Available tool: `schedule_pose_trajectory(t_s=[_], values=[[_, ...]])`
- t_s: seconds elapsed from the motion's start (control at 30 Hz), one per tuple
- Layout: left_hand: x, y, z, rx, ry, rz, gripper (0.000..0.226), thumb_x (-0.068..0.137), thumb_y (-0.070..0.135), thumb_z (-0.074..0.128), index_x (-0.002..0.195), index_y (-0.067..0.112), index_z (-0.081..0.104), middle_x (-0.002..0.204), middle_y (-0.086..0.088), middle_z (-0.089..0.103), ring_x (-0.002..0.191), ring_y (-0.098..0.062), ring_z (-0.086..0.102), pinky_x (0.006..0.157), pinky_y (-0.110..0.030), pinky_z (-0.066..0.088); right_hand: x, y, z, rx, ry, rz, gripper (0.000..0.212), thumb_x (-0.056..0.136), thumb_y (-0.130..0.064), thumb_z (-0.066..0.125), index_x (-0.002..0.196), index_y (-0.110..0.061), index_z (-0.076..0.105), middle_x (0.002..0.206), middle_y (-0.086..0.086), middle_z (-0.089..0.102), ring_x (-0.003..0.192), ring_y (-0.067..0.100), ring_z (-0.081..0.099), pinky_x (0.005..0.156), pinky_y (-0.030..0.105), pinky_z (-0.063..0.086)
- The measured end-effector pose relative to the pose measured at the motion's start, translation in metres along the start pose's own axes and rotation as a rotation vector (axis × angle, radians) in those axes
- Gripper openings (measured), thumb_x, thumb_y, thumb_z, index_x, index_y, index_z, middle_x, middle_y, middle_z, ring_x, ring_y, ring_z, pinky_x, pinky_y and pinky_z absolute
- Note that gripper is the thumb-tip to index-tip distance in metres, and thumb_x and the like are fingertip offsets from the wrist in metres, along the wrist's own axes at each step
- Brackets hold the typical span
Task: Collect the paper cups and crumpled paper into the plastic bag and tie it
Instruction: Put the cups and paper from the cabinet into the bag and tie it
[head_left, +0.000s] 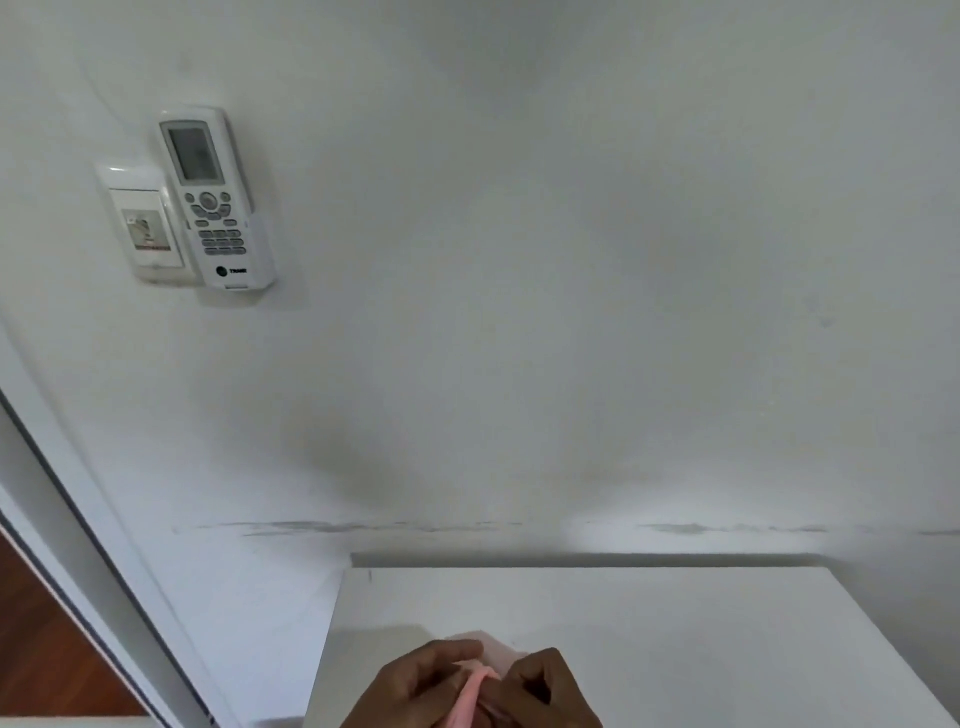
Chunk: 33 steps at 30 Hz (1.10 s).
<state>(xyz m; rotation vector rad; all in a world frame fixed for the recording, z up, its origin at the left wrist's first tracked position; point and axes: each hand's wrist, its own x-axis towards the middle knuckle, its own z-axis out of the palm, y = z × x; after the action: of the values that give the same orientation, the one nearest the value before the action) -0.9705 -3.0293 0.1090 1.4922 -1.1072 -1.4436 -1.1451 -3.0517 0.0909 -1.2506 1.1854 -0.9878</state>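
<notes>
At the bottom edge of the head view, my left hand (415, 680) and my right hand (550, 686) meet over a white table (675, 634). Both pinch a thin pink plastic bag (475, 691), whose twisted strip runs down between my fingers. A pale corner of the bag pokes up behind my hands. The bag's body lies below the frame edge and is hidden. No paper cups or crumpled paper show.
A white wall fills most of the view. A white remote control (215, 200) hangs in a wall holder beside a switch plate (145, 226) at upper left. A door frame (78, 519) slants down the left side, with brown floor beyond.
</notes>
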Motion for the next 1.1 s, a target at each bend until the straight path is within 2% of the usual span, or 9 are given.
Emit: schedule_pose_trajectory(t_s=[0.1,0.17,0.23,0.27,0.33,0.37,0.67,0.8,1.1], values=[[0.005,0.002,0.0,0.043,-0.014,0.006,0.018,0.089,0.017,0.072,0.083,0.031,0.081,0.098,0.005,0.077,0.1,-0.004,0.069,0.087,-0.011,0.046,-0.001,0.01,0.014,-0.161,0.086,-0.224,0.037,0.068,-0.01,0.087,0.051,-0.01,0.055,0.048,-0.007,0.053,0.048,0.002,0.052,0.053,0.012,0.043],[0.007,0.0,0.003,0.056,0.048,-0.006,0.022,0.09,0.015,0.07,0.076,0.027,0.081,0.091,0.004,0.078,0.093,-0.004,0.071,0.084,-0.011,0.048,-0.001,0.017,0.018,-0.31,0.323,-0.433,0.037,0.071,-0.006,0.076,0.043,-0.019,0.055,0.041,-0.004,0.048,0.05,0.011,0.053,0.042,0.004,0.039],[0.01,0.0,0.005,0.056,0.103,-0.005,0.021,0.091,0.015,0.069,0.073,0.021,0.078,0.086,-0.002,0.078,0.085,-0.008,0.072,0.083,-0.015,0.05,-0.004,0.017,0.023,-0.414,0.378,-0.536,0.041,0.082,-0.043,0.063,0.043,-0.034,0.057,0.046,-0.015,0.053,0.045,0.004,0.052,0.045,-0.003,0.035],[0.013,-0.001,0.006,0.065,0.13,0.004,0.02,0.091,0.014,0.069,0.074,0.018,0.077,0.084,-0.003,0.077,0.079,-0.009,0.07,0.078,-0.016,0.05,-0.002,0.014,0.021,-0.409,0.278,-0.631,0.036,0.086,-0.046,0.064,0.051,-0.036,0.064,0.054,-0.019,0.057,0.044,-0.002,0.049,0.048,-0.002,0.035],[0.017,-0.002,0.008,0.083,0.172,0.02,0.017,0.092,0.013,0.067,0.076,0.012,0.073,0.08,-0.006,0.076,0.073,-0.011,0.066,0.07,-0.019,0.048,0.014,0.02,0.012,-0.429,0.257,-0.735,0.014,0.076,-0.019,0.079,0.071,-0.031,0.075,0.066,-0.017,0.062,0.053,-0.006,0.051,0.052,0.006,0.04],[0.018,-0.002,0.01,0.084,0.189,0.03,0.018,0.093,0.012,0.066,0.077,0.01,0.072,0.08,-0.007,0.076,0.072,-0.013,0.065,0.069,-0.021,0.047,0.018,0.02,0.009,-0.429,0.233,-0.768,0.022,0.069,-0.01,0.083,0.077,-0.03,0.077,0.068,-0.013,0.061,0.056,-0.004,0.054,0.053,0.007,0.041],[0.018,-0.005,0.02,0.06,0.301,0.005,0.032,0.096,0.018,0.06,0.065,0.022,0.065,0.076,-0.009,0.073,0.073,-0.03,0.067,0.079,-0.051,0.055,0.015,0.014,0.004,-0.391,0.267,-0.637,0.022,0.067,-0.006,0.085,0.073,-0.026,0.077,0.07,-0.012,0.062,0.062,-0.002,0.06,0.057,0.005,0.041],[0.018,0.0,0.013,-0.022,0.402,0.019,0.034,0.095,0.008,0.058,0.063,0.018,0.062,0.072,-0.009,0.072,0.07,-0.03,0.069,0.062,-0.034,0.052,0.012,0.002,-0.003,-0.324,0.293,-0.576,0.005,0.071,-0.026,0.08,0.068,-0.028,0.075,0.071,-0.015,0.067,0.067,-0.001,0.065,0.061,0.01,0.046],[0.022,-0.006,-0.011,0.087,0.662,0.05,0.025,0.084,0.001,0.06,0.068,0.019,0.063,0.073,0.008,0.068,0.069,-0.02,0.06,0.059,-0.029,0.042,0.007,0.005,-0.042,-0.327,0.272,-0.313,0.018,0.071,-0.012,0.085,0.065,-0.024,0.073,0.067,-0.012,0.069,0.071,0.007,0.068,0.065,0.017,0.051]])
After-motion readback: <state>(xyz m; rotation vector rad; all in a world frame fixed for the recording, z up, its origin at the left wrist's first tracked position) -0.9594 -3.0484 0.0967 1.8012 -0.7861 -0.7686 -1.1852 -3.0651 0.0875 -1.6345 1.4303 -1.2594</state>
